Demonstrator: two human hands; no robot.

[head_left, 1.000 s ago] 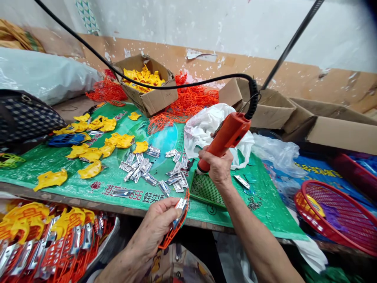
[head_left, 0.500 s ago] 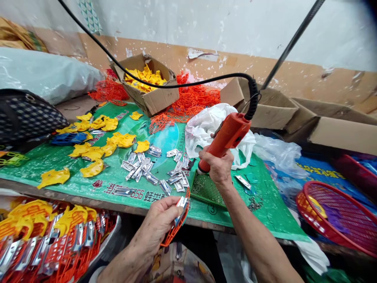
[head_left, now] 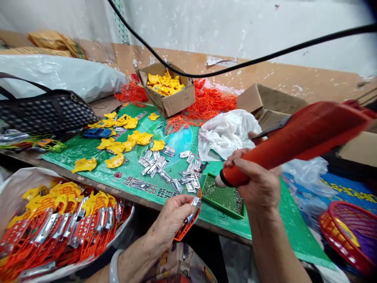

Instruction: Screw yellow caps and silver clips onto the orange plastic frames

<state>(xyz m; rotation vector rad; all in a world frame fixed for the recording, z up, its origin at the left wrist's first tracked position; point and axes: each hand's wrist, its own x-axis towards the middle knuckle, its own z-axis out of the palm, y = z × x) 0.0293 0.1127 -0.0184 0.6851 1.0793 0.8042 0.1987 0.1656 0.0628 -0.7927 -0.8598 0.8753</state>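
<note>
My right hand (head_left: 262, 186) is wrapped round a red electric screwdriver (head_left: 297, 135), held tilted with its pale nose pointing down to the left. That nose is over the green perforated tray (head_left: 242, 215), where small screws lie along one side. Below and left of the tray, my left hand (head_left: 171, 220) pinches an orange plastic frame (head_left: 182, 234) with a shiny metal clip (head_left: 195, 201) against it. Several loose metal clips (head_left: 154, 163) lie on the green sheet (head_left: 165, 135) beyond my left hand. Yellow plastic pieces (head_left: 114, 160) are spread further left.
A sack (head_left: 32, 173) of assembled orange and yellow parts stands lower left. At the back are a carton (head_left: 180, 104) of yellow pieces, orange frames (head_left: 212, 100) and a white bag (head_left: 225, 131). A red basket (head_left: 338, 236) is at right. A black cable (head_left: 235, 65) crosses above.
The screwdriver has swung from steep to flatter, its body now reaching right and nearer to me. My view has shifted left. My left hand keeps holding the orange frame and clip.
</note>
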